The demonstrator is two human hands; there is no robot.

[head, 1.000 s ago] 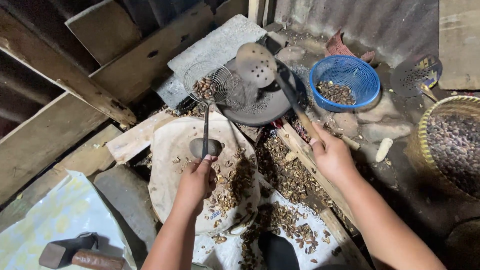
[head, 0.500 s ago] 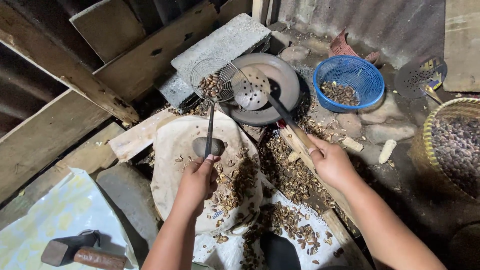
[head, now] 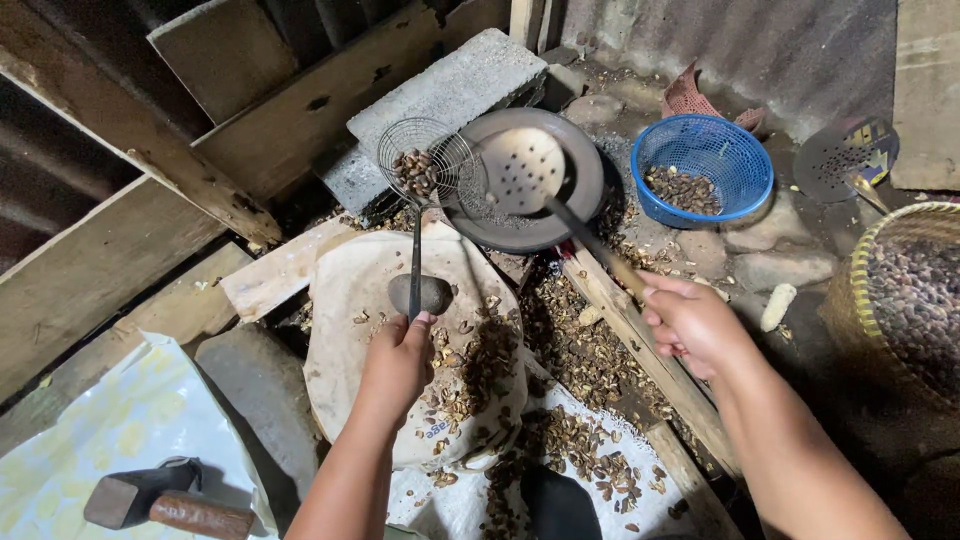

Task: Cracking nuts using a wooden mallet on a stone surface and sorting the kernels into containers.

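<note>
The wire skimmer (head: 425, 165) is thin bare metal mesh; the perforated ladle (head: 520, 170) is dull, pale metal. The round pan (head: 580, 190) looks dark, matt and sooty. The far basket (head: 745, 165) is glossy blue plastic. The concrete block (head: 450, 85) is rough and grey.

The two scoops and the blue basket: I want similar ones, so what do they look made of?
Wire scoop: thin metal mesh, see-through. Flat ladle: dull grey sheet metal punched with holes. Blue basket: probably plastic, with an even colour and moulded lattice.
</note>
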